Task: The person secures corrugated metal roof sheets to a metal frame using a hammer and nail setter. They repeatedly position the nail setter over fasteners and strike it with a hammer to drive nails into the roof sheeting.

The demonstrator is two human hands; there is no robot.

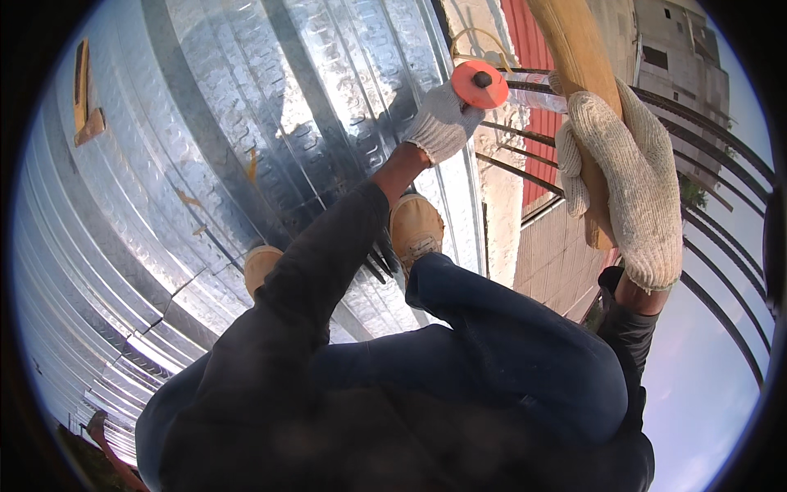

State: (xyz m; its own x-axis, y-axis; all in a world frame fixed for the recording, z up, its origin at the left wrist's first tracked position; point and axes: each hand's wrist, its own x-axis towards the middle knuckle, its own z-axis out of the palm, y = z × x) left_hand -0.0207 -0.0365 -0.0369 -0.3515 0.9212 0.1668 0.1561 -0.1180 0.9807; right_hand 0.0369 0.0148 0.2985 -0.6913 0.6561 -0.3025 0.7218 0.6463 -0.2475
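Note:
I crouch on corrugated sheet metal [221, 107]. My left hand [439, 127], in a knitted glove, is closed on a tool with a round red guard [475, 92] and a dark centre, near the sheet's right edge; the rest of the tool is mostly hidden. My gloved right hand [615, 180] grips a thick wooden handle [574, 41] just to the right; its upper end runs out of view.
A hammer-like tool [86, 107] lies at upper left. My boots [414, 225] rest on the metal. Dark rebar rods [711, 127] project rightward past the edge. Beyond are a concrete ledge [500, 209], red sheeting [533, 49] and a grey building [680, 49].

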